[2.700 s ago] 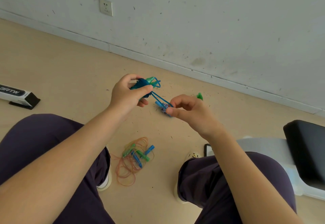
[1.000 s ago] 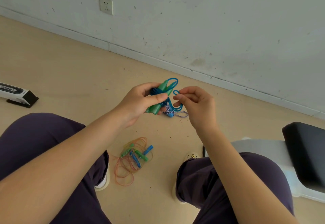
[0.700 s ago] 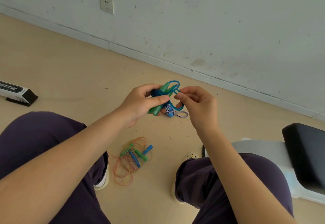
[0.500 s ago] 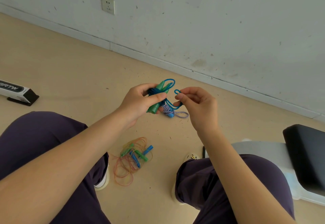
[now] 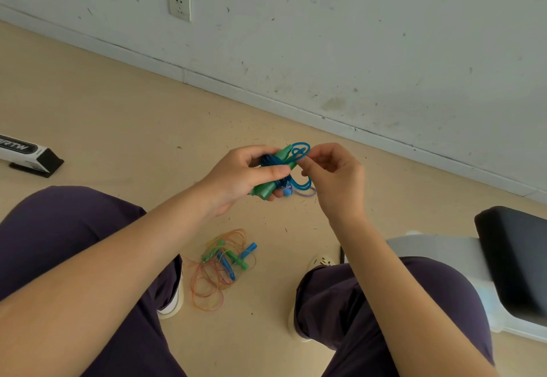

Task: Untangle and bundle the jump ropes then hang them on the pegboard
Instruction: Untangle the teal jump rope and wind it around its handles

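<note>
My left hand (image 5: 236, 179) grips a bundled blue jump rope (image 5: 299, 153) with green handles (image 5: 265, 190), thumb pressed across the wound cord. My right hand (image 5: 334, 178) pinches a loop of the blue cord just beside the left thumb. A blue-and-white speckled string (image 5: 305, 193) hangs under the bundle. On the floor between my legs lies a tangle of orange jump ropes (image 5: 217, 273) with green and blue handles (image 5: 236, 258). No pegboard is in view.
I sit with both knees apart over a beige floor (image 5: 118, 128). A scuffed white wall (image 5: 325, 36) with a socket (image 5: 179, 5) runs behind. A black-and-white box (image 5: 29, 156) lies at the left. A white seat with a black cushion (image 5: 515, 261) stands at the right.
The blue rope went from being stretched between both hands to a compact bundle in my left hand. My right hand moved in close and now pinches a cord loop at the bundle's top.
</note>
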A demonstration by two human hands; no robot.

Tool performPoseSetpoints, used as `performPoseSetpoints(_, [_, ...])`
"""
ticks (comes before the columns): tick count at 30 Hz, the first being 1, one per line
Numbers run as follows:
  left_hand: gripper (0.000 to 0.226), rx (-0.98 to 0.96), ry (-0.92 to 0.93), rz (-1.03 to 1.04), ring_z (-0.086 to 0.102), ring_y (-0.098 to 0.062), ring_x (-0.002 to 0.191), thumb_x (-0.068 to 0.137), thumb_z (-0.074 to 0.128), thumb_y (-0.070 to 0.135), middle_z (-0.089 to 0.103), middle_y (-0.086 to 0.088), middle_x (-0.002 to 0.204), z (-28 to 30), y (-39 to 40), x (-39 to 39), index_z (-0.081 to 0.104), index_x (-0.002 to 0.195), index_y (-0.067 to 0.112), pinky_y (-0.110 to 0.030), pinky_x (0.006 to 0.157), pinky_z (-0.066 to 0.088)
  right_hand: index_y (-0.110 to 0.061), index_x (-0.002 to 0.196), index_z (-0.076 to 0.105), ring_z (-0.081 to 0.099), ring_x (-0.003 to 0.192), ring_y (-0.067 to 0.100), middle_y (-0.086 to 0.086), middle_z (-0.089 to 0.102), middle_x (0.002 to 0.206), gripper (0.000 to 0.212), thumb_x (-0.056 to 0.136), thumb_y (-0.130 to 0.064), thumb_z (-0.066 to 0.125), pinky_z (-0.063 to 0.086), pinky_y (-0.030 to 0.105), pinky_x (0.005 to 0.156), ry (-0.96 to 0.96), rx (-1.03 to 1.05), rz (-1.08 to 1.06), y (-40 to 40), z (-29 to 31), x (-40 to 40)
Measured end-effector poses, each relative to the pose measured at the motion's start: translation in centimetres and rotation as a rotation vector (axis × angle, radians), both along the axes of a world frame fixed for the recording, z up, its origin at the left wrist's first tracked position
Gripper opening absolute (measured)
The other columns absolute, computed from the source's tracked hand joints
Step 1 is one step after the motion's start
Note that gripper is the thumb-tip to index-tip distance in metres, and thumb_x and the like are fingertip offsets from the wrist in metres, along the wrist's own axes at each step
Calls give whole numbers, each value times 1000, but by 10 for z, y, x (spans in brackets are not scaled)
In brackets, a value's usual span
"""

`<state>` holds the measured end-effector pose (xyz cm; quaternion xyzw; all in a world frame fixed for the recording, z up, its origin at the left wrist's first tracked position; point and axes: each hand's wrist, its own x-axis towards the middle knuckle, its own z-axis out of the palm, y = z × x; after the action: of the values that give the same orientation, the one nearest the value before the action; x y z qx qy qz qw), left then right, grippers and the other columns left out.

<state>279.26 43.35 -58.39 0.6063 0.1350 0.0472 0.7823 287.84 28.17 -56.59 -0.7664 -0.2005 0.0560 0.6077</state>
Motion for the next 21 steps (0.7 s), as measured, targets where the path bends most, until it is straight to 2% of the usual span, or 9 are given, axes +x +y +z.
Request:
performPoseSetpoints(3, [28, -12, 17, 8, 74, -27, 69, 84, 77, 15, 76, -5, 87, 0, 2, 1, 71, 110, 21, -27, 57, 55, -24, 80, 71, 63, 71, 8, -10, 71, 75, 13, 83, -13, 77, 51, 23, 69, -24, -32, 24, 1, 1, -1])
performPoseSetpoints(5, [27, -29, 19, 27, 74, -26, 68, 85, 76, 14, 76, -4, 85, 0, 3, 2, 71, 111, 19, -26, 56, 55, -24, 86, 73, 67, 79, 14, -6, 74, 82, 12, 87, -12, 72, 54, 28, 74, 10, -49, 50, 0, 2, -1])
performPoseSetpoints(7, [21, -46, 18, 69, 73, -23, 64, 86, 74, 12, 76, -2, 80, 0, 5, 2, 71, 106, 20, -25, 55, 55, -23, 95, 76, 69, 87, 14, -5, 75, 91, 15, 90, -14, 64, 53, 27, 73, 75, -44, 90, 0, 3, -1])
performPoseSetpoints(10, [21, -21, 17, 113, 72, -22, 61, 86, 74, 9, 76, 0, 77, -1, 6, 3, 71, 104, 19, -25, 53, 55, -23, 99, 77, 68, 90, 11, -1, 75, 97, 27, 87, -41, 62, 54, 26, 67, 192, -22, 141, -1, 5, -4])
performPoseSetpoints(12, [26, 28, 22, 113, 73, -23, 63, 85, 76, 9, 76, -2, 83, -2, 5, 3, 71, 109, 17, -26, 54, 55, -21, 100, 78, 68, 86, 12, 1, 75, 94, 31, 87, -48, 67, 58, 32, 68, 196, -19, 114, 0, 5, -5])
performPoseSetpoints(15, [37, 114, 34, 93, 75, -25, 69, 84, 79, 13, 72, -7, 104, -3, 2, 2, 68, 120, 16, -28, 59, 56, -16, 99, 77, 70, 79, 12, -1, 75, 84, 21, 88, -33, 73, 60, 38, 74, 200, -17, 40, 1, 2, -3])
performPoseSetpoints(18, [34, 149, 31, 77, 76, -24, 71, 83, 80, 16, 71, -5, 108, -5, 1, 1, 69, 114, 23, -26, 58, 56, -13, 98, 70, 73, 76, 19, 4, 75, 84, 10, 88, -15, 72, 62, 43, 76, 199, 13, 4, 2, -1, -3])
performPoseSetpoints(21, [29, 142, 26, 57, 76, -23, 70, 83, 80, 15, 72, -6, 106, -4, 1, 1, 71, 107, 26, -25, 56, 55, -21, 101, 55, 73, 69, 24, 9, 73, 83, 26, 88, -5, 70, 61, 36, 67, 151, 54, 24, 1, 1, -4])
